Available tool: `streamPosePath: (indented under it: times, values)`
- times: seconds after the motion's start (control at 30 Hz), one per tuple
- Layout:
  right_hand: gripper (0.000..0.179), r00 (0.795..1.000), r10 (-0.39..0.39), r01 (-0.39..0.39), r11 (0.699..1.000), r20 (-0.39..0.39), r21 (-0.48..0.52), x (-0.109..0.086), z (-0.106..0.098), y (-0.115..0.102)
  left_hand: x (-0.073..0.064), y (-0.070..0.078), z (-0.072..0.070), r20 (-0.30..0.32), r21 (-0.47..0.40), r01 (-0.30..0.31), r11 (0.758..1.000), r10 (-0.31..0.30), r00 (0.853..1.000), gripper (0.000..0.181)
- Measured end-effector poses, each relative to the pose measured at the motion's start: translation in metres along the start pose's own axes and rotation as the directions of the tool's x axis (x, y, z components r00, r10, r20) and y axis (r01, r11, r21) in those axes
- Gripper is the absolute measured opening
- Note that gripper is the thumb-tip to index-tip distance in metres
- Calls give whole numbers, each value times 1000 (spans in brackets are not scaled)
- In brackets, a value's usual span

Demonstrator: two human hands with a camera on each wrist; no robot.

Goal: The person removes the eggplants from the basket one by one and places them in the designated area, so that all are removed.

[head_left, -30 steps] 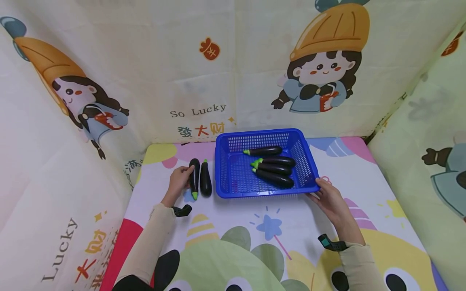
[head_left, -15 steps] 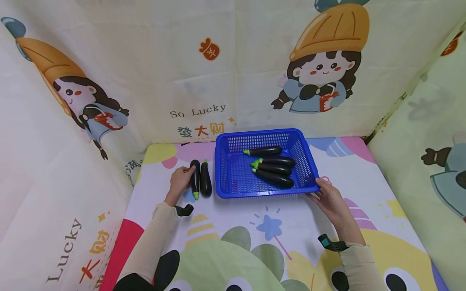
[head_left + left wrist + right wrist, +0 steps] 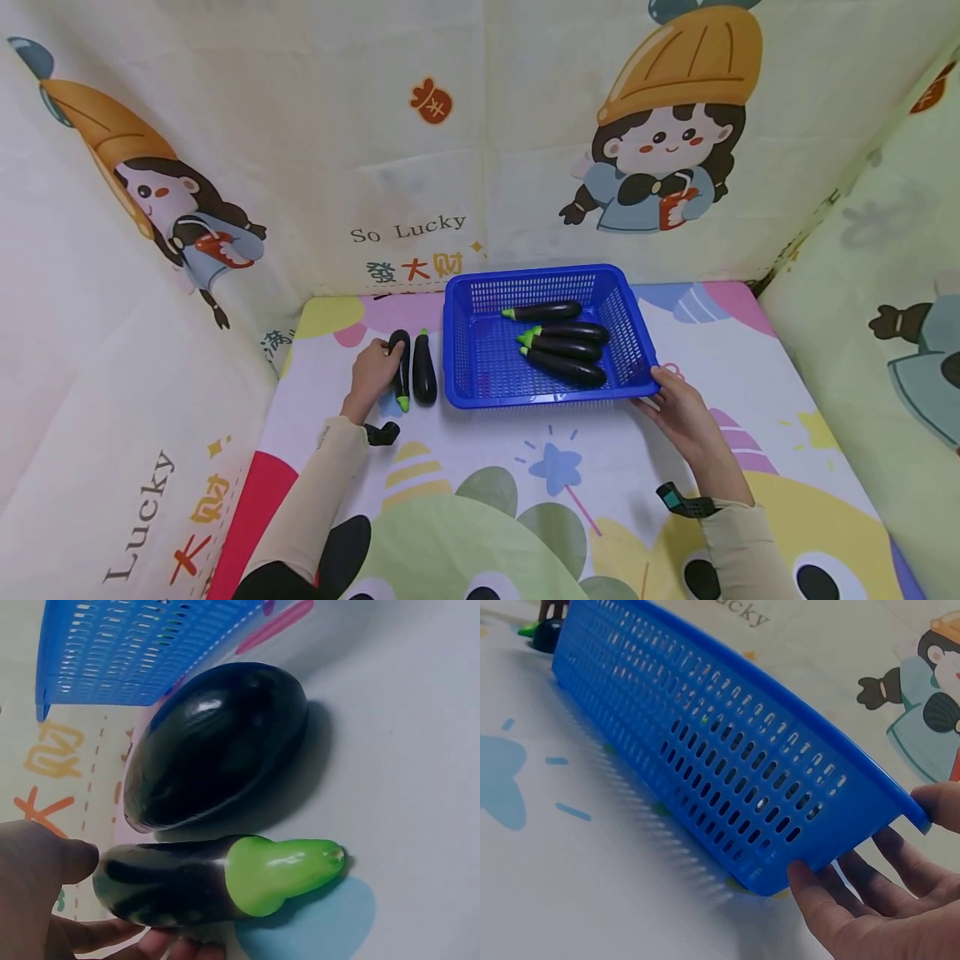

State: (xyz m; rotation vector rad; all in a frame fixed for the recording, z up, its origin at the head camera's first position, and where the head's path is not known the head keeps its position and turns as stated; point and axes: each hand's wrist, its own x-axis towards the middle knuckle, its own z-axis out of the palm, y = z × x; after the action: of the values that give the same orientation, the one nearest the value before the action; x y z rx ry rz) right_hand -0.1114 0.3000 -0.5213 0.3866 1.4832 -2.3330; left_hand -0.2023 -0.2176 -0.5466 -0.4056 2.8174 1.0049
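Observation:
On the left side of the table, my left hand (image 3: 371, 375) holds a dark eggplant (image 3: 403, 385) near its rounded far end, its green stem end pointing toward me. In the left wrist view the thumb lies at that eggplant's (image 3: 172, 881) blunt end, with the fingers along its lower side. A second eggplant (image 3: 424, 373) lies just right of it, stem pointing away. My right hand (image 3: 678, 412) grips the near right corner of a blue plastic basket (image 3: 551, 402), thumb over the rim and fingers underneath. Several eggplants (image 3: 564, 369) lie inside the basket toward its right side.
A patterned tablecloth (image 3: 487, 467) covers the table. Printed fabric walls (image 3: 517, 167) rise behind it and at both sides. The basket stands close to the back wall, right of the two eggplants on the table.
The left hand and its eggplant have shifted slightly right, toward the second eggplant, and the fingers now reach further over its far end. The right hand and basket have not visibly moved.

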Motion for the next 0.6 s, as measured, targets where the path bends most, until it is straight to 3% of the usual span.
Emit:
streamPosePath:
  times: [0.33,0.6]
  values:
    - [73,1000,10,-10,998,-6,-58,0,3,-3,-1,9,-1,-16,158,-34,987,37,999,66]
    - [69,1000,6,-6,1000,5,-26,-2,2,-2,-5,22,-2,-44,327,-82,942,102,994,63]
